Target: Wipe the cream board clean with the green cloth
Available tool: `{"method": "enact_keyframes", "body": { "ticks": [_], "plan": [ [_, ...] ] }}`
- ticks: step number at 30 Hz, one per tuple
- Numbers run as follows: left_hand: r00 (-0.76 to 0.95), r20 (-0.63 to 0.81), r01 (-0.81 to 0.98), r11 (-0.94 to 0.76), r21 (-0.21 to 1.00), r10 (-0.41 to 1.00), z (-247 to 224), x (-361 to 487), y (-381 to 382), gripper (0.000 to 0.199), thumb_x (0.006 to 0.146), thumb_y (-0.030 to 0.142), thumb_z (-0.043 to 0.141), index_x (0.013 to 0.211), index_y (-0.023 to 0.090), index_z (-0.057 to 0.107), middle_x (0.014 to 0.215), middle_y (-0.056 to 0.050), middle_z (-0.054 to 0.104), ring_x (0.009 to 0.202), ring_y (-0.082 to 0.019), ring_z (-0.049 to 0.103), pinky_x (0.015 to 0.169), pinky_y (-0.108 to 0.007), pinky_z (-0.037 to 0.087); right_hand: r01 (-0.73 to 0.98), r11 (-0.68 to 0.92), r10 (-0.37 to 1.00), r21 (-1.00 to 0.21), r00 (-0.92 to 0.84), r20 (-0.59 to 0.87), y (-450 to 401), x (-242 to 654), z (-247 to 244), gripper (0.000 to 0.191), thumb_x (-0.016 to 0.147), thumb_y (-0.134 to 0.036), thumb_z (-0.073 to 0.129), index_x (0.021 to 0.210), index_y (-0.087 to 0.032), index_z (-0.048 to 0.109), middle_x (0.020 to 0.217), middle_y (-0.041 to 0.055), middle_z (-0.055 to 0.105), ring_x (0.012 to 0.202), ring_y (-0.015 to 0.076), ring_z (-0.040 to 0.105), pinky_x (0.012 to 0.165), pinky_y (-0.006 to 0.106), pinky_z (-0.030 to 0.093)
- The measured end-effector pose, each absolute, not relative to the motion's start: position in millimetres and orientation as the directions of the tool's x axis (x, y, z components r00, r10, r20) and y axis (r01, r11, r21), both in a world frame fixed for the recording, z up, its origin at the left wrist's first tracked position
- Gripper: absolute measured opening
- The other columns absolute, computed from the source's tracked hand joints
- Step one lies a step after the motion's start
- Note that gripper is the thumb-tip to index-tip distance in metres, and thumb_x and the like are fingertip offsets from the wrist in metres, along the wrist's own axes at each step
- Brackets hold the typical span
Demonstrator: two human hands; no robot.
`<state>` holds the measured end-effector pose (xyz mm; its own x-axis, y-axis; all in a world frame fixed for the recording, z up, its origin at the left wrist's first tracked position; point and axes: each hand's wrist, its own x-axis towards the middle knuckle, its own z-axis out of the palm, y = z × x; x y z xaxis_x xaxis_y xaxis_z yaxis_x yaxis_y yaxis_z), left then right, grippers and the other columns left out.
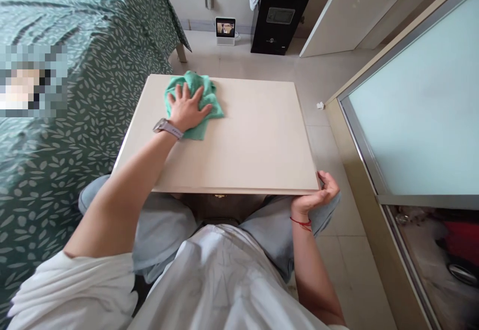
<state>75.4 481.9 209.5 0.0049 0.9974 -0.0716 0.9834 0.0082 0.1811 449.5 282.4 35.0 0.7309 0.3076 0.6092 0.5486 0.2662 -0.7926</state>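
Observation:
A pale cream table (254, 135) stands in front of me, over my knees. Near its far left corner lies a crumpled green cloth (213, 105). My left hand (187, 108), with a watch on the wrist, presses flat on the cloth with its fingers spread. At the near right corner of the table is my right hand (316, 195), wearing a red string bracelet. Its palm and thumb side rest against the corner, and the fingers are apart, curving up outside the edge.
A bed with a green leaf-patterned cover (127, 50) is on the left. Beyond the table are a small screen device (225, 31) on the floor and a black cabinet (279, 18) with clothes on top. A sliding-door wardrobe (419, 105) runs along the right.

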Motion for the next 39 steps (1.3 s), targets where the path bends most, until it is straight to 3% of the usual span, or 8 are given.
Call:
{"method": "enact_keyframes", "body": {
  "ticks": [4, 10, 16, 19, 24, 31, 36, 39],
  "plan": [
    [-0.18, -0.032, 0.968, 0.183, 0.171, 0.983, 214, 10, 468, 0.101, 0.118, 0.071, 0.039, 0.204, 0.019, 0.036, 0.207, -0.028, 0.017, 0.194, -0.055, 0.011, 0.152, -0.081, 0.01, 0.554, 0.221, 0.308, -0.802, 0.741, 0.597, 283, 449, 36, 0.065, 0.114, -0.083, 0.034, 0.121, -0.029, 0.068, 0.118, 0.0153, 0.072, 0.111, 0.0386, 0.077, 0.112, 0.071, 0.068],
    [-0.469, -0.14, 0.859, 0.487, 0.157, 0.872, 222, -20, 457, 0.099, 0.123, 0.073, 0.04, 0.207, 0.024, 0.02, 0.204, -0.031, 0.019, 0.187, -0.058, 0.033, 0.149, -0.072, 0.032, 0.541, 0.255, 0.271, -0.802, 0.756, 0.596, 285, 447, 38, 0.062, 0.114, -0.081, 0.038, 0.118, -0.028, 0.07, 0.114, 0.0132, 0.071, 0.109, 0.0376, 0.076, 0.112, 0.068, 0.068],
    [-0.377, -0.087, 0.874, 0.385, 0.296, 0.922, 213, 31, 463, 0.183, 0.065, 0.116, 0.01, 0.199, -0.008, 0.017, 0.203, -0.042, -0.002, 0.189, -0.069, -0.009, 0.14, -0.083, 0.002, 0.526, 0.215, 0.265, -0.823, 0.78, 0.567, 286, 444, 39, 0.067, 0.112, -0.087, 0.035, 0.116, -0.029, 0.068, 0.114, 0.0138, 0.071, 0.113, 0.0394, 0.077, 0.114, 0.072, 0.068],
    [-0.28, -0.086, 0.903, 0.292, 0.314, 0.956, 208, 84, 468, 0.158, 0.082, 0.103, 0.023, 0.204, 0.002, 0.02, 0.208, -0.031, 0.0, 0.191, -0.067, -0.007, 0.144, -0.085, -0.011, 0.522, 0.205, 0.271, -0.828, 0.782, 0.561, 286, 443, 39, 0.068, 0.111, -0.088, 0.033, 0.117, -0.029, 0.067, 0.114, 0.0137, 0.069, 0.114, 0.0401, 0.078, 0.113, 0.073, 0.069],
    [0.011, -0.079, 0.937, 0.017, 0.35, 0.997, 203, 200, 472, 0.102, 0.118, 0.067, 0.051, 0.206, 0.021, 0.029, 0.21, -0.024, 0.009, 0.192, -0.062, -0.004, 0.147, -0.089, -0.008, 0.525, 0.215, 0.278, -0.824, 0.776, 0.567, 285, 441, 40, 0.067, 0.114, -0.085, 0.033, 0.12, -0.028, 0.067, 0.116, 0.014, 0.07, 0.115, 0.0396, 0.078, 0.115, 0.073, 0.069],
    [0.412, -0.119, 0.879, -0.36, 0.312, 0.903, 205, 338, 441, 0.095, 0.122, 0.061, 0.067, 0.205, 0.027, 0.036, 0.207, -0.031, 0.008, 0.193, -0.063, 0.001, 0.15, -0.088, 0.002, 0.544, 0.229, 0.277, -0.807, 0.759, 0.59, 283, 439, 41, 0.062, 0.117, -0.078, 0.036, 0.12, -0.027, 0.07, 0.113, 0.0145, 0.073, 0.107, 0.0381, 0.076, 0.109, 0.072, 0.069],
    [0.585, -0.105, 0.785, -0.529, 0.323, 0.804, 203, 357, 433, 0.076, 0.124, 0.056, 0.065, 0.196, 0.032, 0.058, 0.208, -0.026, 0.013, 0.194, -0.06, 0.002, 0.154, -0.082, 0.001, 0.542, 0.171, 0.288, -0.823, 0.771, 0.568, 281, 437, 44, 0.06, 0.115, -0.078, 0.034, 0.12, -0.028, 0.068, 0.114, 0.0151, 0.073, 0.106, 0.0378, 0.077, 0.104, 0.068, 0.07],
    [0.608, -0.104, 0.77, -0.553, 0.318, 0.787, 204, 345, 431, 0.078, 0.126, 0.06, 0.063, 0.199, 0.034, 0.053, 0.209, -0.025, 0.013, 0.195, -0.058, 0.002, 0.154, -0.082, 0.002, 0.537, 0.185, 0.296, -0.823, 0.769, 0.567, 281, 437, 45, 0.062, 0.114, -0.08, 0.035, 0.118, -0.028, 0.069, 0.114, 0.0149, 0.073, 0.105, 0.0368, 0.077, 0.102, 0.065, 0.07]
  ]
}}
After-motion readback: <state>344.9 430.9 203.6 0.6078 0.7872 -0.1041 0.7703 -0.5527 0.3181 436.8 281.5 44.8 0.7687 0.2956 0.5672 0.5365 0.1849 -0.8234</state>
